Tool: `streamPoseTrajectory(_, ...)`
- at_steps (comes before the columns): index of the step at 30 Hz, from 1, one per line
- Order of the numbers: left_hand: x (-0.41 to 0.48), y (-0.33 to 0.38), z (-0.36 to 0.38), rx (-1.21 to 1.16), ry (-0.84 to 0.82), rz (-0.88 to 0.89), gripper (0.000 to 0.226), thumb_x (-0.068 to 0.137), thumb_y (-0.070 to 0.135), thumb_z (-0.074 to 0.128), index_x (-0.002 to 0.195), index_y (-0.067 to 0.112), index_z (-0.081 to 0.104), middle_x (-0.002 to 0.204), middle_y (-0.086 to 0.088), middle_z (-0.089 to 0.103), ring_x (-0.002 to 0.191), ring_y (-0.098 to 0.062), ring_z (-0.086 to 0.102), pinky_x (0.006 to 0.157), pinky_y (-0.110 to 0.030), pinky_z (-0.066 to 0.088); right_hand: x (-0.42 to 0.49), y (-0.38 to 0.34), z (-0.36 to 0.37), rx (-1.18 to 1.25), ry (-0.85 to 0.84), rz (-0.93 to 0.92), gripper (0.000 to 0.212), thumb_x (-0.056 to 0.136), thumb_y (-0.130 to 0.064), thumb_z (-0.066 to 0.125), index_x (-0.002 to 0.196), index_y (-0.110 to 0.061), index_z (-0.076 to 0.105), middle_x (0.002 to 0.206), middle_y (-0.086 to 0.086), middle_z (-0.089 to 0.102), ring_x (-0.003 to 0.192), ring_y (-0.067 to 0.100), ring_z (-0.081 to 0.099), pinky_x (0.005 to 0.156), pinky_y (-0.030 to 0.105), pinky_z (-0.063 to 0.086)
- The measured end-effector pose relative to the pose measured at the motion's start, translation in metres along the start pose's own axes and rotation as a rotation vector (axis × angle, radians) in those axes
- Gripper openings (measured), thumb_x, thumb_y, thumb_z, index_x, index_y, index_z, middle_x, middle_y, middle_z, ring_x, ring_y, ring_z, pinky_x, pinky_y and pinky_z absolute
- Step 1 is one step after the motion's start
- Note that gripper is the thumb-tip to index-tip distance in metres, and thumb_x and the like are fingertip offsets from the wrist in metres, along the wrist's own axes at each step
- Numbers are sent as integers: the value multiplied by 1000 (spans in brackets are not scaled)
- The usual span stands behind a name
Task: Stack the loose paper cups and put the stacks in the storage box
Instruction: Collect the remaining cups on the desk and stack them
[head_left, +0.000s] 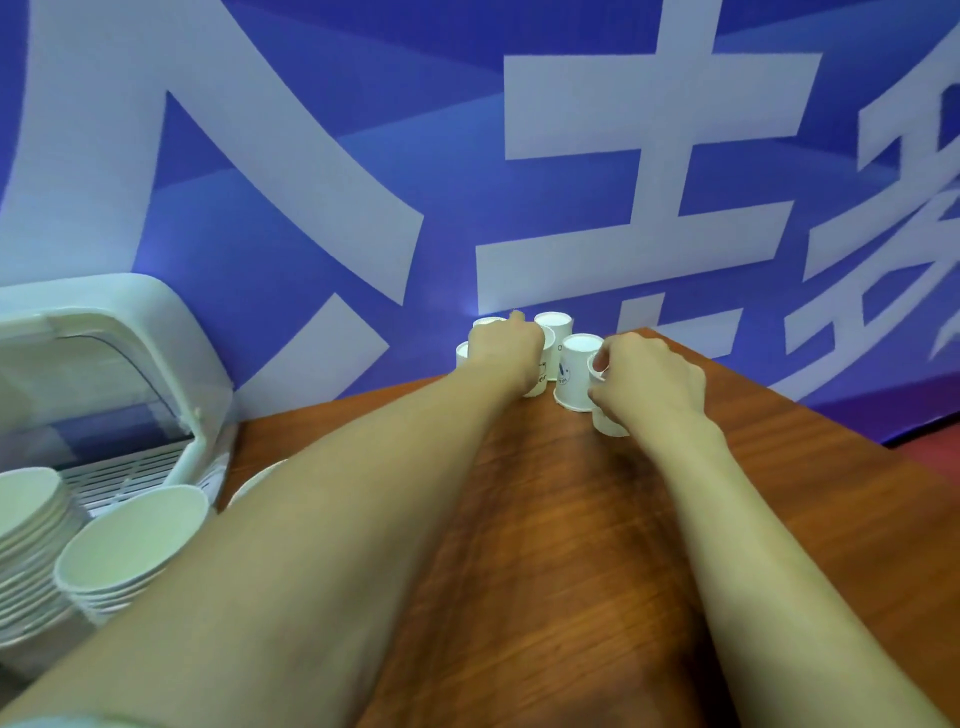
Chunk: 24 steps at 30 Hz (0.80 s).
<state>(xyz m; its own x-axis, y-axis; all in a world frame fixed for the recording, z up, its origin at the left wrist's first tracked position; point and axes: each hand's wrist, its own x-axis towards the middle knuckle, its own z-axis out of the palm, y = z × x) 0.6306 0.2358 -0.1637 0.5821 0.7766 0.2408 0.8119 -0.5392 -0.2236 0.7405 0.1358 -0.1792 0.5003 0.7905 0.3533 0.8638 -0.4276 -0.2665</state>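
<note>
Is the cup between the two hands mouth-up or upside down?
Upside down: the cup stands wide end down on the table, with its closed flat base facing up.

A blue banner (311, 182) with large white characters fills the wall behind. A reddish-brown wood-grain worktop (571, 545) runs up to it. A strip of red floor (930, 452) shows at the right.

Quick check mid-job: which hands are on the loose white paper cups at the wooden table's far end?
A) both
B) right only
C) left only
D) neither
A: the left hand and the right hand each grip one of the loose white paper cups.
</note>
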Motion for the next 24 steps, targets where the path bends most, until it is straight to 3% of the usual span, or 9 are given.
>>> streamPoseTrajectory(3,-5,0,-3,32,13,19,15,87,16,59,102,15,57,94,-3,59,77,-23,49,63,-32,36,0,2,1,-16,-5,7,29,86,-23,68,115,-23,68,109,5,68,96,28,66,68,32,45)
streamPoseTrajectory(6,-10,-1,-9,50,33,43,15,88,17,60,103,15,57,79,0,50,74,-22,51,62,-31,38,-2,-1,-4,-33,2,-10,28,86,-24,67,114,-23,68,106,5,68,91,26,65,66,32,45)
streamPoseTrajectory(10,-28,-4,-30,62,83,97,9,85,15,57,86,18,49,68,2,44,65,-22,48,56,-30,35,-8,-13,-28,-18,31,-16,27,83,-20,62,110,-22,68,100,7,67,81,28,54,68,33,39)
streamPoseTrajectory(14,-61,-22,-75,12,189,139,2,86,20,56,84,20,56,71,2,50,63,-24,49,53,-29,29,-22,-33,-66,-4,70,-43,27,79,-20,63,105,-20,70,98,11,66,86,35,59,70,36,40)
streamPoseTrajectory(18,-115,-62,-125,-23,291,128,25,90,38,51,83,17,62,78,-2,60,75,-32,57,55,-29,31,-54,-66,-102,138,140,-188,18,82,-31,63,96,-28,74,96,14,68,92,41,61,72,38,42)
streamPoseTrajectory(20,-146,-89,-145,-14,307,110,27,90,40,50,80,18,62,77,0,62,75,-31,58,53,-28,35,-70,-84,-111,242,158,-282,17,83,-37,62,93,-31,74,93,7,71,93,37,62,72,39,48)
streamPoseTrajectory(24,-218,-140,-171,17,304,47,27,88,42,50,92,27,71,85,5,71,77,-24,63,64,-37,54,-99,-116,-121,567,117,-469,8,84,-37,66,86,-32,72,75,-15,67,81,15,66,72,37,54)
